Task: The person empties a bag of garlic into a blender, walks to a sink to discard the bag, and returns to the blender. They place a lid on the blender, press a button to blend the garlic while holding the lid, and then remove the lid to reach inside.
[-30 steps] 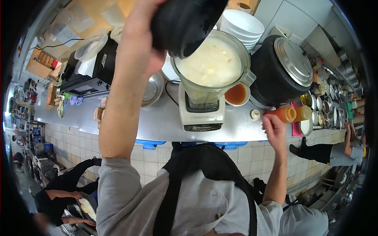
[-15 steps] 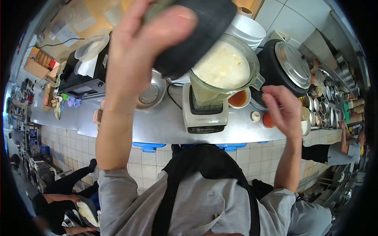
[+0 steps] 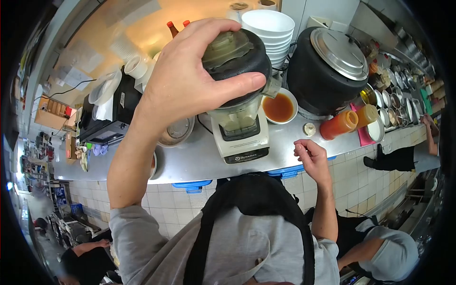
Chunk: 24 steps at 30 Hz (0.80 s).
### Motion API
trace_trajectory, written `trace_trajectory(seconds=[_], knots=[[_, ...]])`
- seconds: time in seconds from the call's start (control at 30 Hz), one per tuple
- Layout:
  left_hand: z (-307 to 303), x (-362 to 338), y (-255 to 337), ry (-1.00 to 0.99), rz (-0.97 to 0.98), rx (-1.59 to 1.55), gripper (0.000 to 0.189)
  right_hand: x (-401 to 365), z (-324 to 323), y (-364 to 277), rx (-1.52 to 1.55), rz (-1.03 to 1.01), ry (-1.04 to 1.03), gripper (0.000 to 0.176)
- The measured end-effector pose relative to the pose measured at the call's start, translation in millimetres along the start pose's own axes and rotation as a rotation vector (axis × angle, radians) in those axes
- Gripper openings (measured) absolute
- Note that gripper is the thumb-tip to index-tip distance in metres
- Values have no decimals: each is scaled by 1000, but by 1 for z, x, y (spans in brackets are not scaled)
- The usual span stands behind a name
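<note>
A stainless-steel counter (image 3: 190, 161) runs across a crowded commercial kitchen, with tiles below its front edge and other people at work at the far ends. Near the middle of the counter, set back from the front edge, stands the blender base (image 3: 240, 137) with its jar mounted on it. The left hand (image 3: 190, 80) is clamped over the black blender lid (image 3: 237, 52), which sits on the jar's mouth. The fingers are spread across the top and far side, and the thumb is pressed along the near rim. The right hand (image 3: 311, 159) hovers over the front edge just right of the base, its fingers loosely curled and nothing visible in them.

Just beside the jar, toward the back edge, sits a bowl of brown sauce (image 3: 279, 108). Behind it are a black soup kettle (image 3: 323, 71) and a stack of white bowls (image 3: 268, 26). An orange squeeze bottle (image 3: 338, 125) lies on its side further right.

Seating the lid well probably means pressing straight down with an even palm so the rim beds all round (a tilted lid tends to leak). The jar should stay square on the base, well clear of the sauce bowl.
</note>
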<state>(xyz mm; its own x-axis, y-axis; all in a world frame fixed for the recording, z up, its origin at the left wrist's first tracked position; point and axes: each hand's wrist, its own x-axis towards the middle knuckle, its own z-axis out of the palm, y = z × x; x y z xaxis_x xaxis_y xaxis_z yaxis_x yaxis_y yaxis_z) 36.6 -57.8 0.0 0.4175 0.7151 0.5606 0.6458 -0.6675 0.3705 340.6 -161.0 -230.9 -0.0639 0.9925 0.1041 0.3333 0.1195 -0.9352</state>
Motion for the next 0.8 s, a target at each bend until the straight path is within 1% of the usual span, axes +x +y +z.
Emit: trace_trajectory(seconds=[0.03,0.1,0.2,0.33,0.4,0.43,0.47,0.53,0.6,0.67,0.7,0.73,0.8], knots=[[1,0,0,-6,2,3,62,-2,0,3,40,38,0,14],[3,1,-1,6,53,75,62,-5,1,8,69,55,-13,15],[7,-1,1,40,74,97,62,-4,3,13,108,79,-33,16],[4,-3,3,24,50,104,57,-4,12,21,183,137,-76,18],[-10,5,0,-87,30,82,50,-4,18,25,180,153,-112,19],[-16,13,7,-102,-31,112,47,-5,21,27,176,177,-137,20],[-18,23,5,-96,-40,121,47,-5,25,30,177,171,-150,20],[-17,44,1,-201,-1,-68,48,-6,31,37,194,258,-215,21],[-6,51,7,-201,-41,-65,49,-8,37,47,188,280,-262,23],[11,53,-2,-383,-110,251,50,-9,44,57,212,334,-319,24],[21,48,-16,-282,-52,237,51,-9,47,63,228,320,-341,26],[21,50,-15,-299,-69,227,51,-8,50,64,233,342,-352,26],[13,59,-6,-432,-77,50,51,-3,55,65,294,388,-408,28]])
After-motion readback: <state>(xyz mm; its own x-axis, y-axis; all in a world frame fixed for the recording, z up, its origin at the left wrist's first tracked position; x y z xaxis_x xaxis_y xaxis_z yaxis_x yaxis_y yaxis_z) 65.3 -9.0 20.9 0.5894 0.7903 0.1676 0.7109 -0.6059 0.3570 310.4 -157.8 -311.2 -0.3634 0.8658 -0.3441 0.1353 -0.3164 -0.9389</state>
